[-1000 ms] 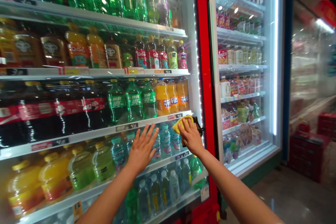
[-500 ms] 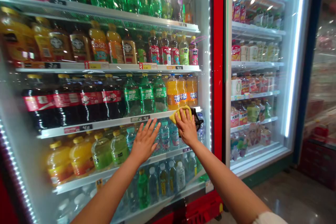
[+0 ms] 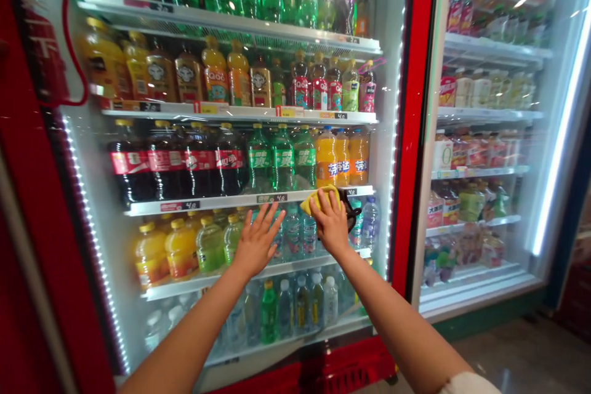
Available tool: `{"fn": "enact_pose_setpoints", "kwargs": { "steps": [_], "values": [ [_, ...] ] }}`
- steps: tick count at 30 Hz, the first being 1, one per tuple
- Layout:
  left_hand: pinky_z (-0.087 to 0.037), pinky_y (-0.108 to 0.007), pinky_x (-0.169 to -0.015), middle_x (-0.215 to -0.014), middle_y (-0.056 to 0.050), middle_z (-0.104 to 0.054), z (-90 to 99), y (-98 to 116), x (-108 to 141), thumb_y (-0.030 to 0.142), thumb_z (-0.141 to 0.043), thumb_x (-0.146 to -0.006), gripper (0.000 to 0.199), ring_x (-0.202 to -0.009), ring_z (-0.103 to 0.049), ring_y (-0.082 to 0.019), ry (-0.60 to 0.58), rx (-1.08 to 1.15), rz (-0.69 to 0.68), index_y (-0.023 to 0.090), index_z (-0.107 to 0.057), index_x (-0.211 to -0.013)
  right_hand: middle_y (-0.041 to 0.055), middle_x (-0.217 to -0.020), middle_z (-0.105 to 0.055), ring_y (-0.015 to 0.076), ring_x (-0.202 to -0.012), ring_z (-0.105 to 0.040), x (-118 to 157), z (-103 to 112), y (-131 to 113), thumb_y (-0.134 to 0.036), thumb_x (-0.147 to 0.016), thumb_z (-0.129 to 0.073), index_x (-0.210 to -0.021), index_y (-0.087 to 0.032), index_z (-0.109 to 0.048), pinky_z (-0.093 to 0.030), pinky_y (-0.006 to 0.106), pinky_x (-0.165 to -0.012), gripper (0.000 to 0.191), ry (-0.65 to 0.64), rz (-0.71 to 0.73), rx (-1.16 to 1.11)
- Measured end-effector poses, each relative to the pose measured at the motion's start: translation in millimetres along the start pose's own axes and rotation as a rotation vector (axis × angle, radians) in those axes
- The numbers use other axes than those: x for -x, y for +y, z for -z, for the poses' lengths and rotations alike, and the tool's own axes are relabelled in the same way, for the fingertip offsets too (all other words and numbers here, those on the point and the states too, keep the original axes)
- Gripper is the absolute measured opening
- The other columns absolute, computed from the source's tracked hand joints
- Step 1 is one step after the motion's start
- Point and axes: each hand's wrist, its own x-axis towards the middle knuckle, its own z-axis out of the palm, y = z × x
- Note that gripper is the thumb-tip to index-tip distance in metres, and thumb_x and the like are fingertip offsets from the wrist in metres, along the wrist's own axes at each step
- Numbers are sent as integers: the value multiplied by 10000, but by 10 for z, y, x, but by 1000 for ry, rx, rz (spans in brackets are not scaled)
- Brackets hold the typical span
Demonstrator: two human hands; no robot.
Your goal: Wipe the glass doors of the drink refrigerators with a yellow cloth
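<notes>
My left hand (image 3: 258, 240) is spread with its palm toward the glass door of a drinks cooler, and nothing is in it. To its right, my right hand (image 3: 331, 221) presses a yellow and black cloth (image 3: 321, 198) against the glass, fingers spread over it. The cloth lies in front of the shelf edge below the orange soda bottles (image 3: 326, 157). Green bottles (image 3: 282, 159) stand on that shelf above my left hand. Whether my left palm touches the glass is hard to tell.
The cooler has a red frame (image 3: 421, 104). Cola bottles (image 3: 166, 163) and juice bottles (image 3: 150, 252) fill shelves at the left. A second lit cooler (image 3: 484, 112) stands at the right. Grey floor (image 3: 503, 351) shows at the lower right.
The view has swung left, so the cooler appears farther right and its left red frame shows. Both hands keep nearly the same place in the picture, now before parts of the door farther left.
</notes>
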Motion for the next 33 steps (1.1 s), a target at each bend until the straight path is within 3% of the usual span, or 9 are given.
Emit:
{"fn": "enact_pose_setpoints", "kwargs": {
  "steps": [3,8,12,15,18,23,28,31,33],
  "values": [
    [-26,-534,-1284,-1700,-86,-154,34,-25,64,322,-776,-788,1017,-1582,-115,-280,-33,1,-9,284,-195,-1623,5,-1617,-420,250,-1540,-254,279,41,135,-133,-959,-454,-1476,-399,-493,-228,590,-1208,582,-114,160,-4],
    [-6,-569,-1270,-1706,-84,-112,117,-132,193,286,-775,-783,981,-1581,-111,-293,-78,-4,26,316,-246,-1608,59,-1657,-342,301,-1571,-151,172,93,343,-130,-944,-436,-1507,-335,-468,-253,643,-1188,600,11,-83,-41],
    [-20,-584,-1267,-1707,-79,-116,148,-135,221,265,-753,-792,969,-1580,-121,-298,-97,12,22,317,-236,-1610,100,-1700,-204,350,-1581,-33,-88,-47,-108,-121,-918,-436,-1586,-283,-336,-219,704,-1177,695,22,-172,-60],
    [-39,-573,-1273,-1707,-80,-123,158,-139,256,268,-749,-790,982,-1579,-124,-297,-94,17,20,310,-219,-1615,60,-1697,-220,309,-1582,-77,49,-128,-395,-101,-933,-411,-1595,-329,-302,-182,685,-1200,708,-103,26,-31],
    [-66,-561,-1276,-1705,-83,-134,168,-218,359,287,-743,-800,966,-1580,-124,-292,-108,22,23,304,-225,-1615,12,-1663,-322,248,-1565,-189,318,-108,-353,-87,-946,-405,-1560,-379,-365,-164,614,-1233,680,-221,210,-8],
    [-99,-568,-1271,-1706,-74,-131,174,-451,559,299,-742,-801,928,-1576,-140,-303,-104,-13,51,328,-271,-1600,33,-1666,-319,288,-1568,-170,192,-47,-214,-98,-949,-396,-1537,-359,-416,-193,659,-1206,644,-92,-11,-13],
    [-98,-567,-1271,-1707,-78,-134,168,-498,614,319,-742,-798,964,-1576,-135,-310,-77,-37,53,328,-226,-1612,53,-1701,-211,329,-1583,-42,-267,-202,-769,-78,-921,-392,-1589,-329,-316,-193,714,-1177,717,17,-143,-45],
    [-101,-566,-1271,-1705,-84,-132,166,-457,643,332,-737,-807,958,-1577,-132,-313,-85,-23,66,313,-223,-1615,29,-1698,-222,295,-1583,-75,-159,-269,-991,-99,-948,-388,-1595,-360,-285,-158,682,-1203,706,-38,-17,-30],
    [-97,-564,-1271,-1705,-79,-133,171,-461,691,325,-730,-811,948,-1577,-136,-309,-94,-13,69,315,-227,-1614,-1,-1685,-264,262,-1574,-141,20,-249,-948,-104,-961,-387,-1579,-383,-319,-148,636,-1226,681,-113,100,-18]
  ]
}}
